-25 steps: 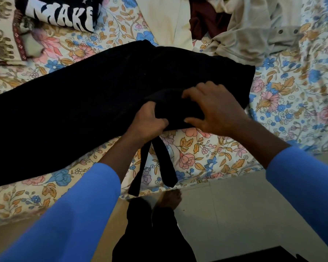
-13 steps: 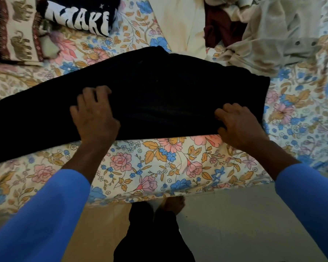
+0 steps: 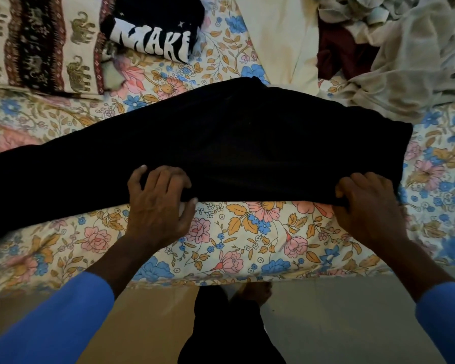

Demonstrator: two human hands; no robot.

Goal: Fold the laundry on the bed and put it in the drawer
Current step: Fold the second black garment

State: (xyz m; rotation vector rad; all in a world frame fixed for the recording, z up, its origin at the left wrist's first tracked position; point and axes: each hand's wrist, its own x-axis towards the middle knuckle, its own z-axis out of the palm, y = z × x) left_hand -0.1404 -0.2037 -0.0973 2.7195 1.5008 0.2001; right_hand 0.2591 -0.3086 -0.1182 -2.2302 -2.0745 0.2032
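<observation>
A long black garment [image 3: 221, 143] lies flat across the floral bed sheet [image 3: 247, 232], running from the left edge to the right. My left hand [image 3: 158, 203] sits on its near edge at the middle, fingers curled over the cloth and thumb under the hem. My right hand [image 3: 368, 203] grips the near right corner of the same garment, fingers bent over the edge. A folded black shirt with white letters [image 3: 155, 30] lies at the back left. The drawer is out of view.
An elephant-print cloth [image 3: 40, 43] lies at the far left. A cream cloth [image 3: 281, 40], a dark red garment [image 3: 336, 53] and a pile of beige clothes [image 3: 410, 61] fill the back right. The bed's edge runs below my hands, with my foot [image 3: 252, 291] on the floor.
A second ago both hands were close together tucking a dangling black strap at the middle. They then spread apart along the near edge, and the left hand has since shifted back rightward.
</observation>
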